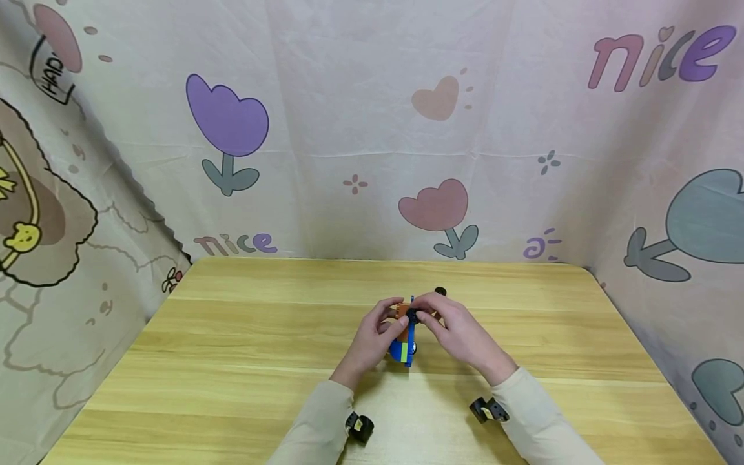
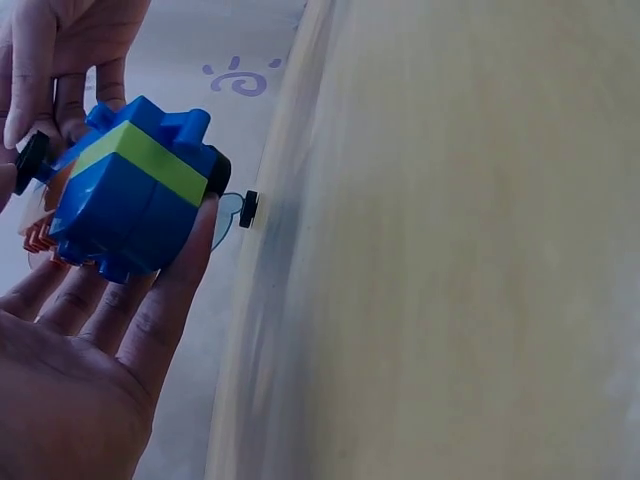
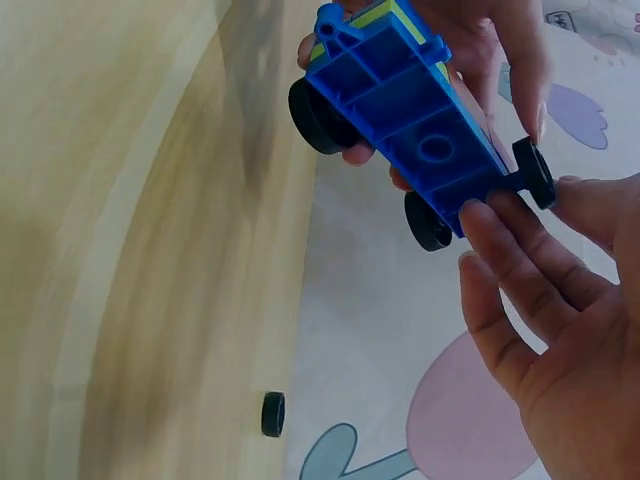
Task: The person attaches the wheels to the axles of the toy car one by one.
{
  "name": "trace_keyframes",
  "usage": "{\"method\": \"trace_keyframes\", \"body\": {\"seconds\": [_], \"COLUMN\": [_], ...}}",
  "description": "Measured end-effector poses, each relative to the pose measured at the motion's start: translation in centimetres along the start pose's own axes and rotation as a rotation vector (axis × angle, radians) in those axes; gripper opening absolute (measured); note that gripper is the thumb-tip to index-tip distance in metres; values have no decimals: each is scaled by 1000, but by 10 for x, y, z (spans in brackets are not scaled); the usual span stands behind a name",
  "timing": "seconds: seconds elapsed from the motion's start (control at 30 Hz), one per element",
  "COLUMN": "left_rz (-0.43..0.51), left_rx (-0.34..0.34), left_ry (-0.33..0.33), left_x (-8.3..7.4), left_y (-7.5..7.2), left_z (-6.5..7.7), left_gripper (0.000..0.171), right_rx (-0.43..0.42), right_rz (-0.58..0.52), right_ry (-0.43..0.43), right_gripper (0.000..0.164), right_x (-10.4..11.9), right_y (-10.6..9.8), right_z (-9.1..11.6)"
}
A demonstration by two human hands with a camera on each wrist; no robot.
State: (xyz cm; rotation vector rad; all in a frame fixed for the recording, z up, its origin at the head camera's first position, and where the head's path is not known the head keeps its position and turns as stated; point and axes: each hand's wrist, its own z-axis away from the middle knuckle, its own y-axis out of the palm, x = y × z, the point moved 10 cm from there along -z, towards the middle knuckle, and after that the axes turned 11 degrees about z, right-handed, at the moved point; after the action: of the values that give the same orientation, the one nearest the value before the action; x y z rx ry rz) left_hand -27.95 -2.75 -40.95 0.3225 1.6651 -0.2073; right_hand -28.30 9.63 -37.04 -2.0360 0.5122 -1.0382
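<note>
right wrist view: blue toy vehicle [image 3: 415, 125] up off the table [image 1: 232, 336], ribbed underside toward the camera, clamped in the curved fingers of the left hand [image 1: 372, 336]. at one corner, a pinched wheel [image 3: 533, 172] on or against a short stub, caught between thumb and fingers of the right hand [image 1: 456, 326]; cannot tell how deeply seated. along the same long edge, a bare stub [image 3: 437, 48]; along the opposite edge, two mounted wheels [image 3: 428, 222].

likeliest trouble, by judgement: a skewed or popped-off wheel, from thumb pressure out of line with so small a stub. next, a twist of the body in the left hand, from a hard push against slick-looking plastic. also possible: loss of the loose wheel [image 1: 440, 291] over the far edge, from a knock by the right hand, just beside.

glossy, rounded plastic shell, with peg-like nubs and a flat lime band [image 2: 160, 162]; beside it, an orange toothed part [image 2: 38, 236]. dark, disc-shaped wheels, the loose one lying flat. farther out, pale wood grain in long streaks, beige sleeves [image 1: 540, 413] and, behind, softly creased cloth [image 1: 349, 129] with printed flowers.
</note>
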Motion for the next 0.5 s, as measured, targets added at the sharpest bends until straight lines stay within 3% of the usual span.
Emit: {"method": "trace_keyframes", "body": {"seconds": [0.23,0.5], "left_rz": [19,12], "left_rx": [-28,-51], "left_ry": [7,25], "left_x": [2,-2], "left_y": [-4,-6], "left_z": [0,1], "left_gripper": [42,41], "right_rx": [25,53], "right_rz": [-134,-225], "right_ry": [113,208], "right_gripper": [12,17], "right_x": [-11,-19], "right_y": [8,17], "right_z": [1,3]}}
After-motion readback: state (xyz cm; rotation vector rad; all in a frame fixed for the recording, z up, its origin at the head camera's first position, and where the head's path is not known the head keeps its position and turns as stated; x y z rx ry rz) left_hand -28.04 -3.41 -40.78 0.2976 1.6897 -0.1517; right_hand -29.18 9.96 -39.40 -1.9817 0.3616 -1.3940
